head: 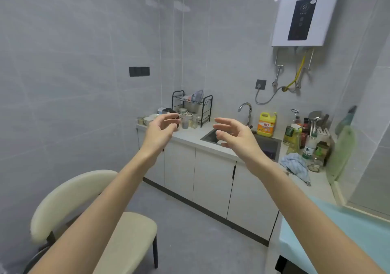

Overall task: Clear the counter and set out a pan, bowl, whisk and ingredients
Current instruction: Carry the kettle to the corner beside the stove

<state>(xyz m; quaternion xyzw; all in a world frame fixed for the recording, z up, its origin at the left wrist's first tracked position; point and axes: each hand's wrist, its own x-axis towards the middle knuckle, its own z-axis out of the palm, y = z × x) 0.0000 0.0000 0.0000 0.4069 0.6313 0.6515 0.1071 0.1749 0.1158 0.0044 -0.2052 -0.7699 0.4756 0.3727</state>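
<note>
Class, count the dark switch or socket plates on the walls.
2: a long switch plate on the left wall, and a square socket plate above the tap. Others may be hidden.

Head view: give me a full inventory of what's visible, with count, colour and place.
water heater: one, white with black panel, wall upper right
dish rack: one, black, far left end of counter
bowls and cups: several, pale, beside dish rack
sink: one, dark, set in counter
faucet: one, chrome, behind sink
detergent bottle: one, yellow, right of faucet
bottles and jars: several, mixed, counter's right corner
cloth: one, blue, right of sink
chair: one, cream, lower left
left hand: one, empty, raised
right hand: one, empty, raised
</note>
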